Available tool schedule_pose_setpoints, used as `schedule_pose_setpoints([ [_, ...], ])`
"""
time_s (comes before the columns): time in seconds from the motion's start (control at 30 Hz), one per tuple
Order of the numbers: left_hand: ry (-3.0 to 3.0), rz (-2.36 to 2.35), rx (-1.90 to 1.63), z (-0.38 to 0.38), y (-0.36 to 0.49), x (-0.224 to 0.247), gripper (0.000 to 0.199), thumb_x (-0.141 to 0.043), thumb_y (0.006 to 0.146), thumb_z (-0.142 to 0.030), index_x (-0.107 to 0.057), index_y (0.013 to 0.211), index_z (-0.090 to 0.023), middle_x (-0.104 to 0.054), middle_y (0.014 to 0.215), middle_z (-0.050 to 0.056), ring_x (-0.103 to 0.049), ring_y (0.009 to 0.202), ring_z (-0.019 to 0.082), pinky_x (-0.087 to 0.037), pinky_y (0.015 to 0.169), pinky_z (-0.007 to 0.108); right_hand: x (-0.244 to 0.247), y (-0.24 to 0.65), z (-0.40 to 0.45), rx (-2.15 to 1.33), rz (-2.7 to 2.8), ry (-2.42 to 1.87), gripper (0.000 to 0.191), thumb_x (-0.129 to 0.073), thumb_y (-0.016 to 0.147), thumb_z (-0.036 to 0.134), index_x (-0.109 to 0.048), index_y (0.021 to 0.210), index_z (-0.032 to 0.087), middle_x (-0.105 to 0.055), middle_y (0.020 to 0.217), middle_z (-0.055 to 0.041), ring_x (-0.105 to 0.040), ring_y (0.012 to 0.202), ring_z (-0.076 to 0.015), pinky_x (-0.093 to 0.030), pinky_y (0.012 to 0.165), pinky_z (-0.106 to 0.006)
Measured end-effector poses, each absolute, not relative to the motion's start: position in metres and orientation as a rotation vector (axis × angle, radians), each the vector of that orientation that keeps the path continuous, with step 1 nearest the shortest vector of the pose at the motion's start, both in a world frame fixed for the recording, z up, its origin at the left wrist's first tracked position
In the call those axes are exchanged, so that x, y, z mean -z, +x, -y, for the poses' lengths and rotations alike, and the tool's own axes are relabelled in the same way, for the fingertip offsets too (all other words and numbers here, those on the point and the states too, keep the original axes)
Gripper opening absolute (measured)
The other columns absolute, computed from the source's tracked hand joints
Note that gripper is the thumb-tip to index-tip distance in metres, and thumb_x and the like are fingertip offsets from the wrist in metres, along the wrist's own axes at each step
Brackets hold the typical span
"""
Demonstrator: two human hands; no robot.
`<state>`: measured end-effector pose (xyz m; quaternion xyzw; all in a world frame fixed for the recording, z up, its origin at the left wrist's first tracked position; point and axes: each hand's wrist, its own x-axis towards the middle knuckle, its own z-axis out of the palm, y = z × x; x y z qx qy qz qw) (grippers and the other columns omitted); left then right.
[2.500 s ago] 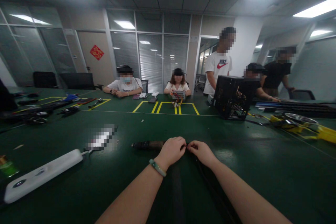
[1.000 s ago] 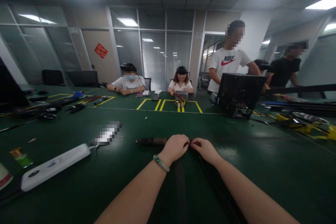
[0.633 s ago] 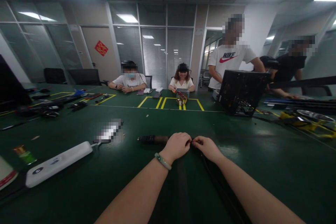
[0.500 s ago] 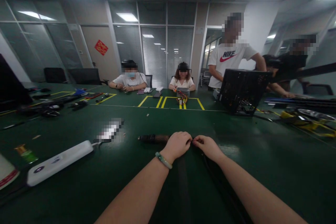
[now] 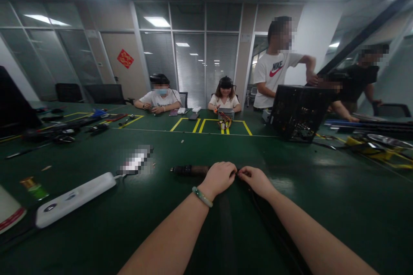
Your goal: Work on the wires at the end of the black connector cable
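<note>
A dark, slim electric screwdriver (image 5: 190,170) lies across the green table in front of me, its tip facing left. My left hand (image 5: 220,177), with a jade bangle at the wrist, is curled closed over its rear part and hides that end. Just to the right, my right hand (image 5: 255,180) is closed in a pinch at the tail, where the black cable (image 5: 263,217) comes out. Thumb and fingertips cover the exact spot they grip. From there the cable runs down under my right forearm.
To the left lie a white power strip (image 5: 75,200), a phone (image 5: 137,160) and a small green bottle (image 5: 35,188). A black computer case (image 5: 298,114) stands at the back right near a person in a white shirt (image 5: 277,68). Two seated people face me across the table.
My hands stay almost where they were on the screwdriver and cable. At the right, a long black bar has swung up to a steep slant, and the standing person's arm has risen.
</note>
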<state>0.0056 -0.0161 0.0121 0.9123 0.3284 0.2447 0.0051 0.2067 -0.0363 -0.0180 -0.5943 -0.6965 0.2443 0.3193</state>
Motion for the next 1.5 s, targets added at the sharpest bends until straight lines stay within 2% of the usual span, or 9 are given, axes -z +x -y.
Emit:
schedule_pose_setpoints([
  [0.27, 2.873, -1.004, -0.765, 0.0181, 0.006, -0.0143, 0.017, -0.05, 0.091, -0.019, -0.064, 0.101, -0.02, -0.065, 0.101, 0.004, -0.06, 0.095, 0.019, -0.045, 0.088, 0.034, 0.0118, 0.2043, 0.0392, -0.624, 1.831, -1.579, 0.019, -0.059, 0.084, 0.036, -0.071, 0.089, 0.022, -0.072, 0.083, -0.0018, -0.064, 0.075, -0.018, -0.044, 0.065, -0.025],
  [0.53, 2.875, -1.012, -0.774, 0.0163, 0.0066, -0.012, 0.01, -0.055, 0.09, -0.022, -0.063, 0.096, -0.021, -0.065, 0.097, 0.002, -0.06, 0.091, 0.019, -0.045, 0.084, 0.033, 0.0179, 0.2057, 0.0349, -0.616, 1.843, -1.567, 0.02, -0.058, 0.084, 0.037, -0.07, 0.09, 0.022, -0.072, 0.083, -0.0011, -0.065, 0.077, -0.0176, -0.044, 0.067, -0.025],
  [0.73, 2.858, -1.044, -0.781, 0.0179, 0.0065, -0.0128, 0.015, -0.055, 0.09, -0.022, -0.06, 0.104, -0.022, -0.064, 0.1, 0.002, -0.059, 0.093, 0.019, -0.045, 0.086, 0.033, 0.016, 0.2058, 0.036, -0.636, 1.84, -1.571, 0.018, -0.058, 0.084, 0.035, -0.07, 0.089, 0.022, -0.072, 0.083, -0.0011, -0.064, 0.075, -0.0174, -0.044, 0.067, -0.025],
  [0.9, 2.854, -1.043, -0.729, 0.0177, 0.0066, -0.0147, 0.01, -0.053, 0.091, -0.023, -0.062, 0.096, -0.02, -0.065, 0.097, 0.002, -0.06, 0.092, 0.019, -0.045, 0.084, 0.033, 0.0128, 0.2052, 0.0377, -0.62, 1.842, -1.575, 0.018, -0.058, 0.084, 0.036, -0.07, 0.089, 0.023, -0.071, 0.083, -0.0009, -0.064, 0.075, -0.0175, -0.044, 0.067, -0.025],
  [1.37, 2.84, -1.02, -0.773, 0.0167, 0.0063, -0.012, 0.013, -0.054, 0.091, -0.023, -0.061, 0.102, -0.021, -0.064, 0.103, 0.002, -0.059, 0.095, 0.019, -0.044, 0.087, 0.033, 0.0151, 0.2053, 0.0364, -0.593, 1.851, -1.562, 0.019, -0.057, 0.084, 0.037, -0.07, 0.087, 0.023, -0.071, 0.082, -0.001, -0.064, 0.075, -0.018, -0.043, 0.066, -0.025],
  [1.5, 2.858, -1.05, -0.733, 0.0159, 0.0068, -0.0109, 0.01, -0.054, 0.091, -0.021, -0.062, 0.096, -0.02, -0.065, 0.098, 0.003, -0.059, 0.094, 0.019, -0.044, 0.086, 0.033, 0.0181, 0.2061, 0.0337, -0.59, 1.86, -1.564, 0.02, -0.058, 0.083, 0.037, -0.071, 0.087, 0.022, -0.071, 0.082, -0.0013, -0.064, 0.074, -0.0181, -0.044, 0.065, -0.025],
])
